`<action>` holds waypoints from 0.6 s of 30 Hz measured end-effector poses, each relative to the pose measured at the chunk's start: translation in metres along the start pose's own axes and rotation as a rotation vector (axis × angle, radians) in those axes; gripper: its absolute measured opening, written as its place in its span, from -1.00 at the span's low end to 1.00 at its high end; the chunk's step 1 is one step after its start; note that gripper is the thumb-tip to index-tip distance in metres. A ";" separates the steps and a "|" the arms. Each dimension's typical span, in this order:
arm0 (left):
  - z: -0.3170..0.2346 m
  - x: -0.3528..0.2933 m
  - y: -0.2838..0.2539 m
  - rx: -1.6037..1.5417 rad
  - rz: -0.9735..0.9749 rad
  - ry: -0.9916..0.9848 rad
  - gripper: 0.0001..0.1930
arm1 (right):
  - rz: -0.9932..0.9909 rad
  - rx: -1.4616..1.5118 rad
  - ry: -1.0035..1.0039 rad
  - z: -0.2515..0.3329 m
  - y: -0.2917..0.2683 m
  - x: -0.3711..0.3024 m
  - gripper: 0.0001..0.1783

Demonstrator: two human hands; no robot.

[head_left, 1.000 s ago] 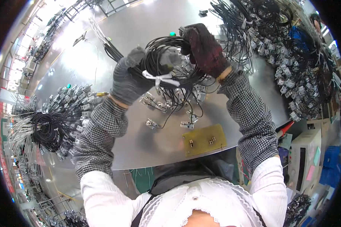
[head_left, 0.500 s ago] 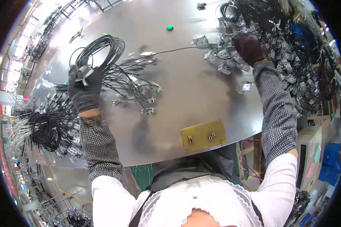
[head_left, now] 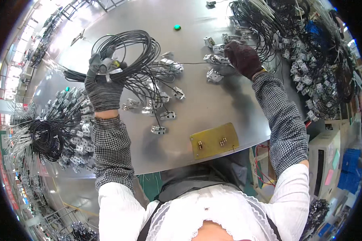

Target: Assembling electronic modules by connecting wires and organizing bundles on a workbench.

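My left hand (head_left: 103, 86), in a dark grey glove, is closed round a coiled bundle of black cables (head_left: 142, 44). Small silvery metal connectors (head_left: 159, 129) hang from that bundle and rest on the metal table. A single black cable stretches from the bundle over to my right hand (head_left: 244, 60), which wears a dark maroon glove. Its fingers are curled closed at the cable's far end, though the fingertips are partly hidden. Close beside them lie several more metal connectors (head_left: 214, 75).
A large heap of black cables with metal connectors (head_left: 303, 68) covers the table's right side. Another coiled cable pile (head_left: 48, 138) lies at the left edge. A yellowish plate with small fittings (head_left: 215, 141) sits near the front edge. Pliers (head_left: 77, 38) and a green round piece (head_left: 177, 27) lie farther back.
My left hand has shifted right with the cable bundle, whose hanging connectors moved along. My right hand has come left and slightly nearer, away from the big heap, and the nearby connectors moved left too.
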State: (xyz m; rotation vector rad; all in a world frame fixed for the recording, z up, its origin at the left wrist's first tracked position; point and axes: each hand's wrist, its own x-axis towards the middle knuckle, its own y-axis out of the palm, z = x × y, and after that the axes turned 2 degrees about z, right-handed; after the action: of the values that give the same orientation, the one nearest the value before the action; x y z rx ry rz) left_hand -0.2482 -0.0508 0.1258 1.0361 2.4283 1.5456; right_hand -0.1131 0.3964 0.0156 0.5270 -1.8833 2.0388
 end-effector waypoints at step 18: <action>0.000 -0.024 0.022 0.220 -0.072 0.161 -0.64 | -0.114 0.168 0.385 0.013 0.024 0.039 -0.47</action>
State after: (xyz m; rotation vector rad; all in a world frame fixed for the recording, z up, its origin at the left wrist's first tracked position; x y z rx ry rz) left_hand -0.2185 -0.0589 0.1375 0.8742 2.7636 1.4150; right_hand -0.1583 0.3810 0.0137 0.2491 -1.4382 2.0574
